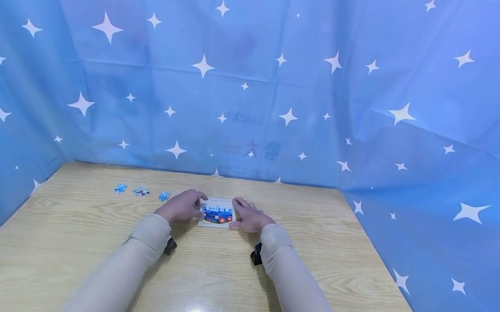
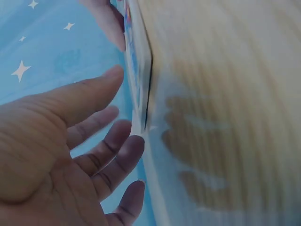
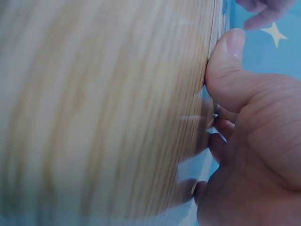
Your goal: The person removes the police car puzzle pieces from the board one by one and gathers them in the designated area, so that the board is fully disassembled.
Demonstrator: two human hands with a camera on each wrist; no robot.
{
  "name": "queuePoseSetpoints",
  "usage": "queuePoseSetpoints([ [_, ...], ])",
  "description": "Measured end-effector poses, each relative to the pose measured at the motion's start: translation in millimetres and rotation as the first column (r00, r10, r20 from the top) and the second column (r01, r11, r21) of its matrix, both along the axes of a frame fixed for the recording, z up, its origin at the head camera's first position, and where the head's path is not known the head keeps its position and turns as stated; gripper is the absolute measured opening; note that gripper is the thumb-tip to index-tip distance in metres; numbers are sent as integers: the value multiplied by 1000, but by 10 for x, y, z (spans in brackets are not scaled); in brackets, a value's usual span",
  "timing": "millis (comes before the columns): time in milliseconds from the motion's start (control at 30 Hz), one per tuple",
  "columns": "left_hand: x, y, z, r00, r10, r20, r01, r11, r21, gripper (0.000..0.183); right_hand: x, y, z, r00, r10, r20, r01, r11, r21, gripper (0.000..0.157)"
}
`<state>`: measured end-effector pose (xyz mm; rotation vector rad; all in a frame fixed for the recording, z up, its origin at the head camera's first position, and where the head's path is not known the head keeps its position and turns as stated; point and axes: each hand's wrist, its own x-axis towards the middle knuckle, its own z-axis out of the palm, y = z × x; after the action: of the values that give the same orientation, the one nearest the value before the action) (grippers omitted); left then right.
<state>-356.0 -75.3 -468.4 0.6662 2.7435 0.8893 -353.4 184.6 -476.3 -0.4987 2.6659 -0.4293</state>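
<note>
One picture board (image 1: 217, 213), pale-bordered and printed with a blue train on red-orange wheels, sits between the person's two hands, toward the far side of the table; whether it rests fully flat or is slightly raised cannot be told. The left hand (image 1: 183, 206) is at the board's left edge, its index finger by the far corner and its thumb nearer the person. In the left wrist view its fingers and thumb are spread apart and loosely bent beside the board's edge. The right hand (image 1: 251, 217) is at the opposite edge, index finger at the far corner and thumb at the near one. The right wrist view shows that thumb against the board's side, with the other fingers bent below it; whether they pinch the board or merely touch it cannot be told.

To the left of the left hand, well apart from the board, three small blue puzzle pieces (image 1: 141, 192) lie in a row, separate from one another. Two pale sleeves (image 1: 121, 269) cover the forearms, and two black devices (image 1: 170, 246) show at the wrists, one on each. All this is over one wood-grain table (image 1: 202, 277), backed by a blue curtain (image 1: 161, 47) scattered with white stars.
</note>
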Motion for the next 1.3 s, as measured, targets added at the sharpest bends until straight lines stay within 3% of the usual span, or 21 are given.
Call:
queuePoseSetpoints([
  [267, -8, 62, -68, 1000, 22, -11, -22, 998, -58, 41, 4, 8, -6, 1000, 9, -2, -9, 1000, 1, 84],
  [633, 8, 92, 0, 999, 37, -16, -38, 998, -52, 33, -8, 0, 32, 1000, 2, 5, -2, 1000, -3, 84],
  [1067, 17, 120, -8, 999, 33, -22, -34, 998, -58, 31, 7, -4, 15, 1000, 24, -4, -24, 999, -25, 82],
  [1300, -2, 123, -25, 999, 41, -16, -42, 997, -58, 30, 23, -46, 52, 997, 73, -9, -73, 997, -26, 67],
])
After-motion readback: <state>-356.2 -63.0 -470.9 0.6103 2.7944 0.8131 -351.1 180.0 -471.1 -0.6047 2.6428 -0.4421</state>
